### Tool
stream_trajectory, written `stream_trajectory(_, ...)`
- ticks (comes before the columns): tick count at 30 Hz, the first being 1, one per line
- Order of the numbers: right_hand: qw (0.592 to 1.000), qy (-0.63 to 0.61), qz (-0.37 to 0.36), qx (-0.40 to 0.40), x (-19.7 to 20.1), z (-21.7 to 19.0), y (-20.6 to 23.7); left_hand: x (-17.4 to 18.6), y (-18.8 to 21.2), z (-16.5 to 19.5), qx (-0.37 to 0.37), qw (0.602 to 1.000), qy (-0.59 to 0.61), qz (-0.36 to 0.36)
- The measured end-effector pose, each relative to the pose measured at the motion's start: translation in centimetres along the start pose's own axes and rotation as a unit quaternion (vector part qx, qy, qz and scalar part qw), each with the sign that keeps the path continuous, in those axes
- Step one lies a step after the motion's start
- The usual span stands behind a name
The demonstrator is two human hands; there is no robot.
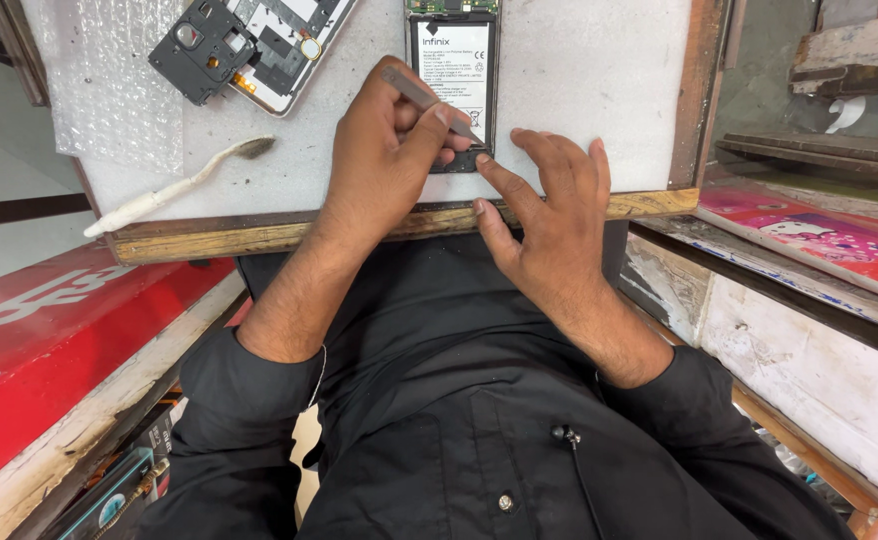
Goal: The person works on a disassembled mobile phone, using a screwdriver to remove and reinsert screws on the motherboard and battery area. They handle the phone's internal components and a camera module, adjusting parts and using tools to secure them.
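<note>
Gripping tweezers, left hand probes opened phone; right hand open.

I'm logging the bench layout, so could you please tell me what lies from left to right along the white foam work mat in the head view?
Clear bubble wrap sheet → white-handled brush → dark grey removed phone back frame → left hand holding slim metal tweezers → opened phone with black battery → right hand.
</note>
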State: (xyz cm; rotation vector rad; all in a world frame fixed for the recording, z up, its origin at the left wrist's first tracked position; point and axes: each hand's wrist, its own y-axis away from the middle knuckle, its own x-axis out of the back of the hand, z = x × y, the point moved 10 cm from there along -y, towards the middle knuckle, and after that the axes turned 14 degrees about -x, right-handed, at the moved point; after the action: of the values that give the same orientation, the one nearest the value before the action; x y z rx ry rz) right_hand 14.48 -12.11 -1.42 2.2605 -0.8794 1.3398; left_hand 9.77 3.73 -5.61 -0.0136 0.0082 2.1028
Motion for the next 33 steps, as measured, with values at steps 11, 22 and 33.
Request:
stream_trajectory(11, 0.999, 0.028, 0.015, 0.006, -0.6, -0.1, 0.3, 0.5, 1.4, 0.6, -0.090, 0.991, 0.089, 0.037)
stream_trajectory(22, 0.999, 0.035, 0.014, -0.002, -0.7, 0.3, 0.2, 2.1, 2.0, 0.4, -0.094, 0.980, 0.147, 0.091)
stream_trajectory(33, 0.999, 0.032, 0.009, 0.000, 0.0, -0.3, 0.0, 2.1, 2.0, 4.0, -0.055, 0.926, -0.373, 0.004)
